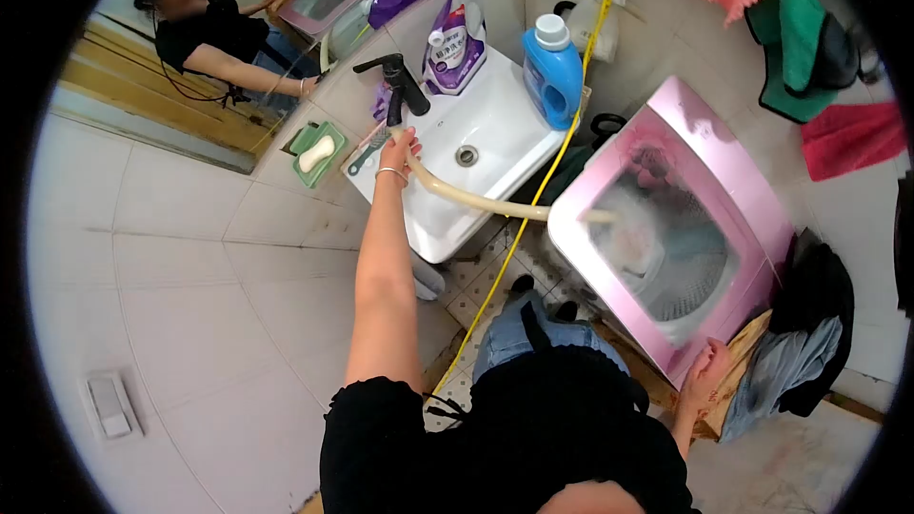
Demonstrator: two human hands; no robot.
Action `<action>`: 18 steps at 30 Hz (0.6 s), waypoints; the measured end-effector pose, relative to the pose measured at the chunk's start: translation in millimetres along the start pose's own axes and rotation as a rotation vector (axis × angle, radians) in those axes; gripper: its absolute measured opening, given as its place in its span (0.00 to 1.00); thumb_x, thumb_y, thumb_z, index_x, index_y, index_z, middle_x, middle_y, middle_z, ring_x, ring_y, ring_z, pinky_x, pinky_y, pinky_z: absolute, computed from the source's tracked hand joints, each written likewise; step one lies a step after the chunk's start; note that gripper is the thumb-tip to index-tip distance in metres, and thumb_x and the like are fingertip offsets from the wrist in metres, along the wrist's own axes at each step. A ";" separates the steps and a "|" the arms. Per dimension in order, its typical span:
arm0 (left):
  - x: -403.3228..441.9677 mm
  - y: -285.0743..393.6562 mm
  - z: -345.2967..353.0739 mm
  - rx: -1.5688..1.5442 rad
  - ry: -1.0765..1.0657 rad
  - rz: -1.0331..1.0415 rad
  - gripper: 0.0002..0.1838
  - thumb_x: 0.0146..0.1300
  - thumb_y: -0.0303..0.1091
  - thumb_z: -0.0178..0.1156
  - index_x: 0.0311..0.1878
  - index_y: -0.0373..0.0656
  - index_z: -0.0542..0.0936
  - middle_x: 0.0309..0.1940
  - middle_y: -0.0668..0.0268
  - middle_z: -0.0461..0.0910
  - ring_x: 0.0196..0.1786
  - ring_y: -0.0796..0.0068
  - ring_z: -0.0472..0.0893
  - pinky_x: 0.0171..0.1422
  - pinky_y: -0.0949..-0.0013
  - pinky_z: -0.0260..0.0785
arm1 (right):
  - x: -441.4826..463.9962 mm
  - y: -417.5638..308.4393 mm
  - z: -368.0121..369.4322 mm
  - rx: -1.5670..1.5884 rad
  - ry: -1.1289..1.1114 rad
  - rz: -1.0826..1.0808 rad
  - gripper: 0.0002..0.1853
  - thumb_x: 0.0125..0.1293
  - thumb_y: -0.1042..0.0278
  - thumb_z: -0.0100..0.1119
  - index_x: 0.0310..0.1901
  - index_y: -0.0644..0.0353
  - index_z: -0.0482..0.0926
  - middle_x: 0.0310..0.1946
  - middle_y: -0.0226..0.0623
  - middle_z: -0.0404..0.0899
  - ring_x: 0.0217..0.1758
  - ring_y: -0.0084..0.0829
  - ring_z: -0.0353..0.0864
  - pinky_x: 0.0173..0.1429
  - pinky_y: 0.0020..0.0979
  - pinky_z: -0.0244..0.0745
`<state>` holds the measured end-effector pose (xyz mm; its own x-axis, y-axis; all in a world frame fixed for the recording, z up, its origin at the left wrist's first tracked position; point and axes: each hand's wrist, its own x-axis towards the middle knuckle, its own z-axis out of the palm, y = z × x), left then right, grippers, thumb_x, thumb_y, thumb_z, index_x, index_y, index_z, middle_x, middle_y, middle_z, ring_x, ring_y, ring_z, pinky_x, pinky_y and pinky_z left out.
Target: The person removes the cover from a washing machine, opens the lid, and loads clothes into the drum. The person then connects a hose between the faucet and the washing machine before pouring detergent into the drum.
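Observation:
My left hand (pixel 400 150) is closed around the end of a cream-coloured hose (pixel 466 196), right at the spout of the black faucet (pixel 405 86). The hose curves over the white sink (pixel 443 219) and runs to the pink washing machine, where its far part shows through the clear window of the lid (pixel 666 238). Fogging or spray blurs the view into the drum. At the lid's lower right corner is my right hand (pixel 705 376), its fingers curled against the pink edge; its fingertips are partly hidden.
A purple detergent pouch (pixel 457 43) and a blue detergent bottle (pixel 554 71) stand on the sink's back rim. Soap (pixel 316 154) sits in a green dish on the wall. A yellow cord (pixel 519 238) crosses between sink and machine. Clothes (pixel 795 333) lie beside the machine.

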<state>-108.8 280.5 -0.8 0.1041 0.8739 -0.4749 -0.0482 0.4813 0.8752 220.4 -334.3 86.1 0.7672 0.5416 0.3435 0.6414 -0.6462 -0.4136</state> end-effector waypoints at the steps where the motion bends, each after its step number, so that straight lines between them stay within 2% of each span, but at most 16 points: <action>1: 3.9 3.2 0.7 -0.010 -0.004 -0.004 0.20 0.57 0.48 0.65 0.46 0.47 0.74 0.29 0.73 0.74 0.29 0.77 0.76 0.37 0.71 0.71 | 4.2 -15.4 6.2 0.072 -0.074 -0.031 0.09 0.65 0.72 0.48 0.43 0.67 0.74 0.41 0.44 0.74 0.46 0.41 0.71 0.55 0.37 0.62; 3: 9.1 5.0 1.9 -0.171 -0.124 0.058 0.18 0.57 0.47 0.65 0.42 0.46 0.74 0.23 0.73 0.71 0.26 0.79 0.74 0.31 0.75 0.69 | 10.8 -34.6 13.5 0.052 -0.119 -0.091 0.07 0.63 0.76 0.49 0.41 0.66 0.74 0.41 0.44 0.74 0.46 0.42 0.70 0.55 0.36 0.63; 5: 10.4 8.7 1.0 -0.138 -0.157 0.070 0.18 0.57 0.48 0.65 0.40 0.46 0.73 0.20 0.74 0.68 0.23 0.80 0.72 0.28 0.76 0.66 | 9.2 -36.5 29.7 0.050 -0.159 -0.149 0.06 0.64 0.74 0.49 0.39 0.64 0.74 0.39 0.42 0.74 0.45 0.39 0.71 0.50 0.32 0.65; 7: 9.5 14.5 5.7 -0.099 -0.194 0.085 0.18 0.57 0.48 0.65 0.37 0.45 0.72 0.17 0.74 0.66 0.20 0.81 0.70 0.24 0.76 0.64 | 4.8 -44.8 37.9 0.043 -0.170 -0.140 0.05 0.63 0.75 0.49 0.39 0.64 0.74 0.38 0.42 0.74 0.45 0.39 0.71 0.49 0.33 0.65; 9: 4.4 20.9 15.1 0.096 -0.017 0.192 0.19 0.56 0.49 0.66 0.32 0.45 0.71 0.15 0.75 0.64 0.15 0.82 0.65 0.18 0.76 0.58 | -0.7 -49.3 41.7 0.033 -0.179 -0.128 0.05 0.62 0.76 0.50 0.38 0.64 0.74 0.38 0.42 0.74 0.44 0.40 0.71 0.49 0.33 0.65; 13: 9.6 24.0 19.2 0.252 0.069 0.293 0.19 0.55 0.49 0.67 0.29 0.45 0.71 0.13 0.75 0.65 0.12 0.82 0.63 0.15 0.76 0.55 | -5.4 -50.5 46.7 0.050 -0.227 -0.102 0.05 0.61 0.77 0.50 0.37 0.64 0.74 0.38 0.42 0.74 0.44 0.42 0.71 0.50 0.34 0.65; 15: 28.8 15.1 12.3 0.467 0.194 0.469 0.25 0.49 0.53 0.70 0.31 0.39 0.75 0.21 0.67 0.75 0.24 0.74 0.75 0.30 0.68 0.68 | -7.8 -57.8 46.8 0.077 -0.233 -0.066 0.05 0.60 0.77 0.51 0.37 0.63 0.75 0.38 0.42 0.74 0.44 0.42 0.71 0.51 0.34 0.65; 16: 36.3 9.1 12.4 0.463 0.212 0.569 0.20 0.53 0.49 0.68 0.30 0.43 0.71 0.13 0.73 0.68 0.12 0.81 0.65 0.15 0.74 0.56 | -7.9 -63.3 47.8 0.067 -0.214 -0.095 0.05 0.60 0.77 0.52 0.37 0.63 0.75 0.37 0.43 0.74 0.44 0.42 0.71 0.51 0.35 0.65; 17: 43.2 4.7 11.2 0.463 0.203 0.569 0.20 0.53 0.49 0.68 0.30 0.43 0.71 0.13 0.73 0.68 0.12 0.81 0.65 0.15 0.74 0.56 | -8.9 -65.4 47.3 0.057 -0.193 -0.123 0.05 0.59 0.77 0.53 0.37 0.64 0.75 0.37 0.43 0.74 0.44 0.43 0.71 0.52 0.35 0.65; 18: 48.0 3.1 9.4 0.475 0.250 0.627 0.20 0.53 0.48 0.68 0.31 0.43 0.72 0.13 0.73 0.67 0.12 0.81 0.65 0.14 0.74 0.56 | -13.5 -63.4 50.1 0.074 -0.225 -0.091 0.10 0.56 0.73 0.59 0.40 0.64 0.75 0.41 0.46 0.73 0.47 0.45 0.70 0.53 0.38 0.65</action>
<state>-94.6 323.3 -20.0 -0.0290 0.9871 0.1576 0.4073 -0.1323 0.9036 169.2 -273.7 65.5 0.6810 0.7073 0.1893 0.6998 -0.5526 -0.4527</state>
